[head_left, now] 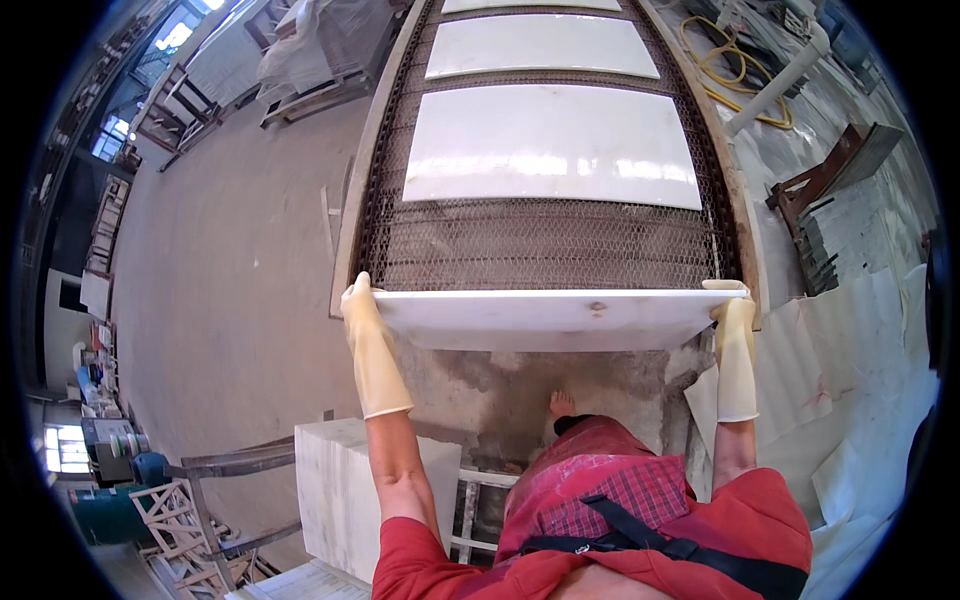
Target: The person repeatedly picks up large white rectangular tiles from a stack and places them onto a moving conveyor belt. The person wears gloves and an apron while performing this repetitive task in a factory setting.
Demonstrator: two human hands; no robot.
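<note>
A white stone slab [540, 322] is tilted up on its edge at the near end of a mesh conveyor belt [540, 245]. My left hand [362, 300], in a cream rubber glove, is closed round the slab's left end. At the opposite end my right hand [733, 303], gloved alike, grips the right upper corner. Most of the fingers are hidden behind the stone. Farther up the belt lies a glossy white slab [550, 145], flat, with another white slab [540, 45] beyond it.
A stack of white slabs [360, 490] stands by my left elbow on a frame. Wooden rails [365, 200] edge the conveyor. To the right are a rusty metal stand [825, 180], a yellow hose [735, 70] and pale sheets [800, 360]. Wrapped stacks [325, 50] stand far left.
</note>
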